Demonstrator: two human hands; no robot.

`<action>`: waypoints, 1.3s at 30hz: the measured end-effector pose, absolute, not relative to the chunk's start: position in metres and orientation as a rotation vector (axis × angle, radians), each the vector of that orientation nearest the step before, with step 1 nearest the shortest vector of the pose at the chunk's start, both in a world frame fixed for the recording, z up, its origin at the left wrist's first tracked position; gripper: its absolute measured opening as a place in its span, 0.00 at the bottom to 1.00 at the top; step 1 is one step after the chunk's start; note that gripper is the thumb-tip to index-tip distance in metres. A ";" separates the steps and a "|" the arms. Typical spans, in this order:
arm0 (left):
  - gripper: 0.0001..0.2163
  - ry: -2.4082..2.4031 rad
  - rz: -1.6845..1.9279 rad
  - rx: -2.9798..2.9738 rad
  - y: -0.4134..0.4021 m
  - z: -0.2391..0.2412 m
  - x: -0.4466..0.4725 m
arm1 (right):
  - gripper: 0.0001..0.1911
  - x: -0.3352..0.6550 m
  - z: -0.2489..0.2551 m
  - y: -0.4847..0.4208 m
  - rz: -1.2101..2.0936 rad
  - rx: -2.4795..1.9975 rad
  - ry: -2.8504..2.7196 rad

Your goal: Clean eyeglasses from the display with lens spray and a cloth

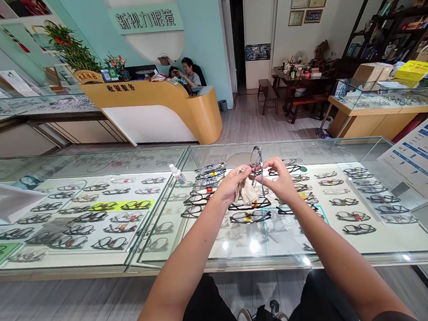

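Above the glass counter, a pair of eyeglasses (pixel 257 157) is held upright between my two hands. My left hand (pixel 234 184) is closed around a beige cloth (pixel 247 193) that presses against the frame. The fingers of my right hand (pixel 280 178) pinch the glasses from the other side. Below my hands, several dark eyeglasses (pixel 250 217) lie on the counter in rows. A small white spray bottle (pixel 178 174) stands to the left of my left hand.
The glass display counter (pixel 230 264) spans the front, with more eyeglasses (pixel 111 243) inside on the left. A printed sheet (pixel 423 154) stands at the right. Behind are a yellow reception desk (pixel 205 116) with people (pixel 190 73) seated, and a wooden table (pixel 298 75).
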State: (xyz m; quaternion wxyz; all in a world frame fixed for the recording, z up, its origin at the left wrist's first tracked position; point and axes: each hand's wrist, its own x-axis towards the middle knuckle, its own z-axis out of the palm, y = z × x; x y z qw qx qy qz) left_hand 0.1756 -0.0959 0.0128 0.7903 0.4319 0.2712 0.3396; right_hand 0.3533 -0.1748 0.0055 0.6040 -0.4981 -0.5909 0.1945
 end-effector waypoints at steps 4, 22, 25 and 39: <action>0.24 0.581 0.711 0.954 -0.098 0.014 0.175 | 0.19 0.354 0.005 -0.173 0.581 -1.084 -1.262; 0.24 0.621 0.684 1.330 -0.100 0.011 0.173 | 0.27 0.355 0.001 -0.168 0.788 -1.135 -1.079; 0.24 0.631 0.698 1.336 -0.100 0.010 0.175 | 0.28 0.352 -0.001 -0.166 0.756 -1.124 -1.058; 0.23 0.650 0.831 1.118 -0.094 0.008 0.177 | 0.27 0.357 -0.004 -0.159 0.944 -0.922 -0.880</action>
